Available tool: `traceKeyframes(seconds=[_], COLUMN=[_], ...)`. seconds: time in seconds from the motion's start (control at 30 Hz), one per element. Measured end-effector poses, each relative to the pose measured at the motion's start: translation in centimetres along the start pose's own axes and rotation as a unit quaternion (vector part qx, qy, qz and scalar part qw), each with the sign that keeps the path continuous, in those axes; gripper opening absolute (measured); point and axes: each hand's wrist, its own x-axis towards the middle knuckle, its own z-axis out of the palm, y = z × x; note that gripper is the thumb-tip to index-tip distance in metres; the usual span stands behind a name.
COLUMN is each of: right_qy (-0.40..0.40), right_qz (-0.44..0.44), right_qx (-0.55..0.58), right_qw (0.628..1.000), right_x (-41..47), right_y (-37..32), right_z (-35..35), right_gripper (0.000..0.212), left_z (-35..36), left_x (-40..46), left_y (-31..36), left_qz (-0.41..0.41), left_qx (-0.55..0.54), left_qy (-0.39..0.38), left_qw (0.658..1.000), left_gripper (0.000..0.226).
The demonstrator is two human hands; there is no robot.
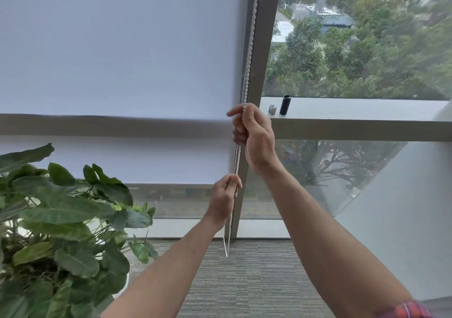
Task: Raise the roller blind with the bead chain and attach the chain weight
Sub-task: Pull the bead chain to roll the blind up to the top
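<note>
A white roller blind (117,56) covers the left window pane, its bottom edge low near the sill. The white bead chain (249,48) hangs along the dark window post. My right hand (254,134) grips the chain at mid height, fingers curled round it. Lower down, my left hand (223,199) grips the same chain in a fist. The chain's loop end (227,249) dangles below the left hand, close to the floor. A small grey piece, possibly the chain weight (272,109), lies on the window ledge to the right of my right hand.
A black cylinder (284,105) stands on the ledge (367,108) beside the grey piece. A large leafy potted plant (61,220) fills the lower left. Grey carpet (244,281) lies below. The right pane shows trees and buildings far below.
</note>
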Motion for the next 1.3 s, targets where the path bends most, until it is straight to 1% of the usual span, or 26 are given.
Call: traceKeyframes(seconds=[0.17,0.27,0.33,0.4,0.43,0.5,0.6,0.67,0.73,0.83,0.93,1.0,1.1,1.2,1.3], right_qy=[0.076,0.1,0.106,0.111,0.113,0.113,0.111,0.105,0.109,0.107,0.099,0.095,0.089,0.069,0.033], right_qz=[-0.011,-0.026,-0.032,-0.032,-0.028,-0.014,0.013,0.029,0.036,0.044,0.053,0.053,0.073,0.096,0.121], right_qx=[-0.036,-0.059,-0.073,-0.083,-0.09,-0.108,-0.124,-0.119,-0.129,-0.137,-0.132,-0.141,-0.149,-0.123,-0.087], right_qw=[0.996,0.993,0.991,0.99,0.989,0.988,0.986,0.987,0.985,0.984,0.985,0.984,0.982,0.985,0.988], right_x=[-0.4,-0.4,-0.5,-0.7,-0.9,-1.5,-3.2,-4.1,-4.5,-4.8,-4.9,-5.0,-5.7,-6.5,-6.4], right_y=[0.9,1.0,1.2,1.4,1.6,2.7,5.1,6.5,7.3,8.0,8.4,8.6,9.2,9.7,9.6], right_z=[0.4,0.2,0.1,0.0,-0.2,-0.5,-1.1,-1.3,-1.4,-1.5,-1.9,-2.0,-2.5,-3.2,-3.7], right_gripper=[0.039,0.039,0.039,0.039,0.039,0.04,0.041,0.042,0.043,0.04,0.04,0.042,0.043,0.041,0.038], left_z=[0.4,0.1,-0.7,-1.8,-2.3,-3.0,-2.9,-2.4,-1.6,-0.4,0.7,1.6,2.5,2.9,3.1], left_x=[-0.2,0.0,0.2,0.6,0.8,1.4,2.5,3.2,3.6,4.2,4.8,5.0,4.8,4.4,3.9], left_y=[-0.3,-0.2,-0.4,-0.9,-0.9,-0.5,1.9,4.3,7.0,10.8,13.4,13.9,12.8,11.6,11.5], left_qz=[0.002,0.004,0.007,-0.013,-0.025,-0.032,-0.002,0.026,0.068,0.138,0.168,0.161,0.153,0.158,0.157], left_qx=[0.034,0.04,0.058,0.098,0.11,0.098,0.034,-0.014,-0.06,-0.108,-0.15,-0.141,-0.121,-0.097,-0.077], left_qy=[-0.043,-0.085,-0.111,-0.12,-0.113,-0.076,-0.011,0.0,-0.011,-0.052,-0.09,-0.094,-0.077,-0.049,-0.03], left_qw=[0.998,0.996,0.992,0.988,0.987,0.992,0.999,1.0,0.996,0.983,0.97,0.972,0.978,0.981,0.984], left_gripper=[0.032,0.032,0.039,0.046,0.047,0.051,0.054,0.052,0.048,0.038,0.035,0.034,0.036,0.035,0.035])
